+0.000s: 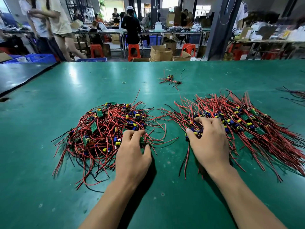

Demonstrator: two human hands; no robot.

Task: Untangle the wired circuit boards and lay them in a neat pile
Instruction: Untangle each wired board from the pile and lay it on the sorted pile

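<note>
A tangled heap of small green circuit boards (105, 129) with red and black wires lies left of centre on the green table (49, 187). My left hand (132, 156) is at its right edge, fingers and thumb pinching a board there. To the right lies a combed-out pile of boards (247, 123) with wires fanned the same way. My right hand (209, 142) is on that pile's left end, curled fingers and thumb gripping a board with blue and yellow parts.
A few loose wired boards (171, 79) lie farther back, a rubber band (124, 82) to their left. More wires (295, 95) reach in at the right edge. A dark bench (19, 75) adjoins at far left. People, stools and cartons are beyond.
</note>
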